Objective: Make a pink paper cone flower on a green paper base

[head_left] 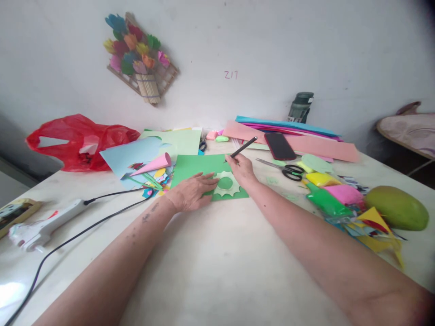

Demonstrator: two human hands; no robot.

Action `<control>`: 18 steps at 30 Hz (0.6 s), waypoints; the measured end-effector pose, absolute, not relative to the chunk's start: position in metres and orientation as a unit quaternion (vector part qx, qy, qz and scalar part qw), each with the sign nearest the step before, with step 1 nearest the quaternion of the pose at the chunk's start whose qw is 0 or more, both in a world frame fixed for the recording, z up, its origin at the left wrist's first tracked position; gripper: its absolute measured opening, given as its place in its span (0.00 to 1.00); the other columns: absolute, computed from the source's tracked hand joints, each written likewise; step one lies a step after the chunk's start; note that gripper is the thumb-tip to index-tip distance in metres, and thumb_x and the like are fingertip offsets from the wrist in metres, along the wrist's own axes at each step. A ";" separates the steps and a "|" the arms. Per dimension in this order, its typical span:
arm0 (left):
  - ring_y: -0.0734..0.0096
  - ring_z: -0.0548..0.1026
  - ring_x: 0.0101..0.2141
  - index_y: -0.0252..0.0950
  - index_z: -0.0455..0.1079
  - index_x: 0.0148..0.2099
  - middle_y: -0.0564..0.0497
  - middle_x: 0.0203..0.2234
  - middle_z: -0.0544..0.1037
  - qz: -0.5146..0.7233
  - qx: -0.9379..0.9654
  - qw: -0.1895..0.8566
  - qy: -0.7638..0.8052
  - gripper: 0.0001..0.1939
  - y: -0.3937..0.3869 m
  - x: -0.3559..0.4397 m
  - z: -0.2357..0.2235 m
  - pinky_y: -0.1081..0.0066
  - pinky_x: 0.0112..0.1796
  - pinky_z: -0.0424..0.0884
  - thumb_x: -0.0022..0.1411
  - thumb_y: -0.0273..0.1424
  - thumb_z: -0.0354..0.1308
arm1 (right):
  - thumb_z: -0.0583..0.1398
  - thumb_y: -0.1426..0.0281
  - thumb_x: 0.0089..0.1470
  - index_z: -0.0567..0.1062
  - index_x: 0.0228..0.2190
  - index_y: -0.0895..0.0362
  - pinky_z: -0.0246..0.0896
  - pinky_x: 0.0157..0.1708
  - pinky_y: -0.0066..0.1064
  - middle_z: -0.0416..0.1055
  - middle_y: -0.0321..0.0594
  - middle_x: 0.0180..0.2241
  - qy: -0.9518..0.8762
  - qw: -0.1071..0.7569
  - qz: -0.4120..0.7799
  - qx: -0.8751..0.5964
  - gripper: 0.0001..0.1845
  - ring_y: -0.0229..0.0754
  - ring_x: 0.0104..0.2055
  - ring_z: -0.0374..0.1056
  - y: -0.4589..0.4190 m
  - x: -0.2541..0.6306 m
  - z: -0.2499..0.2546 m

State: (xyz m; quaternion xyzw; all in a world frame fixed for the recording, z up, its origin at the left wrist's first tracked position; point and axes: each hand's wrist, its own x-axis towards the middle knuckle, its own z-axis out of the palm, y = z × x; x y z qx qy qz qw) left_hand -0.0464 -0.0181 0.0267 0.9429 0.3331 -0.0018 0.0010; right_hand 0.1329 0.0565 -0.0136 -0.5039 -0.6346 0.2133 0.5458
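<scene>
A green sheet of paper (200, 164) lies on the white table in front of me. On its right part rests a pale, scallop-edged paper ring (231, 190), with green showing through its round hole. My left hand (193, 191) lies flat on the sheet, fingers stretched toward the ring and fingertips at its left edge. My right hand (242, 170) is closed around a black pencil-like pen (247, 145), just above the ring. The pen slants up to the right, its tip low over the green sheet; whether it touches cannot be made out.
Scissors (288, 170) and a phone (280, 146) lie right of my right hand. Clay packets (343, 194) and a green fruit (397, 207) sit farther right. At left are a pink paper cone (156, 164), a red bag (81, 142) and a glue gun (50, 225) with a black cable.
</scene>
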 end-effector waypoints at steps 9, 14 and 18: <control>0.62 0.52 0.58 0.33 0.60 0.55 0.47 0.57 0.59 0.027 0.944 0.031 0.328 0.21 -0.016 -0.047 0.027 0.60 0.55 0.48 0.60 0.31 0.42 | 0.55 0.61 0.49 0.69 0.24 0.58 0.60 0.21 0.23 0.70 0.36 0.21 -0.642 0.474 0.341 -0.496 0.13 0.33 0.20 0.66 0.049 0.130 -0.016; 0.63 0.59 0.55 0.35 0.65 0.50 0.47 0.51 0.67 0.094 0.922 0.011 0.374 0.20 -0.017 -0.039 0.020 0.55 0.56 0.45 0.62 0.33 0.38 | 0.54 0.59 0.50 0.70 0.25 0.58 0.62 0.23 0.24 0.72 0.37 0.22 -0.660 0.463 0.312 -0.503 0.14 0.35 0.22 0.68 0.052 0.131 -0.022; 0.63 0.56 0.56 0.32 0.60 0.55 0.43 0.54 0.63 0.137 0.906 -0.041 0.398 0.25 -0.023 -0.024 0.012 0.58 0.57 0.42 0.63 0.41 0.38 | 0.54 0.57 0.50 0.71 0.27 0.57 0.62 0.25 0.25 0.72 0.37 0.23 -0.672 0.462 0.297 -0.497 0.16 0.36 0.23 0.69 0.054 0.132 -0.024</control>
